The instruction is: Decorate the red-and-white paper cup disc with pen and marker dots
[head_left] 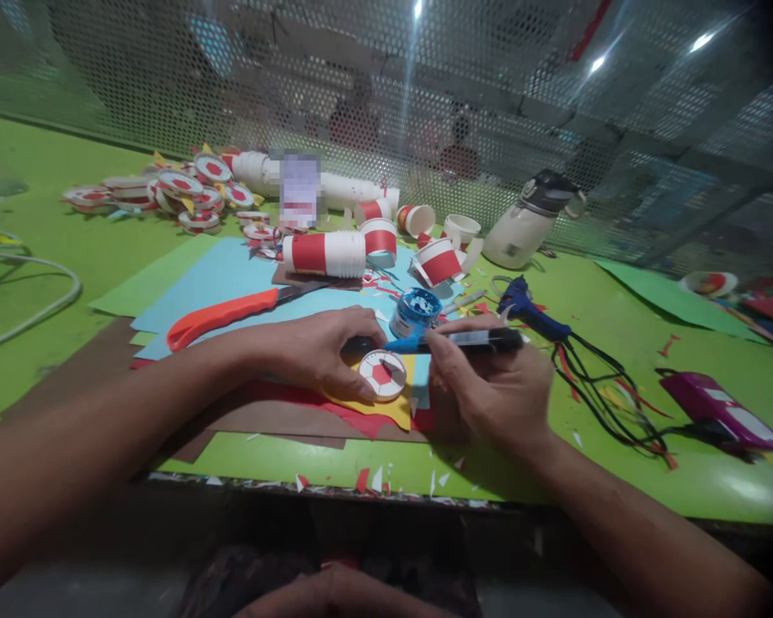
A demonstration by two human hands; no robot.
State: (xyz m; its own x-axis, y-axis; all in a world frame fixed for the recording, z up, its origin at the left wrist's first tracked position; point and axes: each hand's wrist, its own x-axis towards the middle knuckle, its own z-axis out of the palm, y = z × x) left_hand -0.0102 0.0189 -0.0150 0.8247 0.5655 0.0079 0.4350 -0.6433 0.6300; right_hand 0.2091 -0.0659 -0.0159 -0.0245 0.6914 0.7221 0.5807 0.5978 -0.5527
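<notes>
My left hand (325,348) is curled with its thumb against the edge of a round white paper disc (382,375) that bears a red centre and dark lines, like a football. A small black piece (359,346) shows between the thumb and forefinger, perhaps a cap. My right hand (499,378) grips a black and blue marker (483,341), held level just above the disc, its blue end pointing left. A piece of yellow paper (396,415) lies under the disc. Behind the marker stands a blue-tinted jar (416,311).
An orange-handled cutter (225,316) lies on stacked coloured paper (186,283). Red-and-white paper cups (325,255) and finished discs (180,182) sit behind. To the right are a blue glue gun (534,313), black cable, a purple device (721,412) and a bottle (521,223).
</notes>
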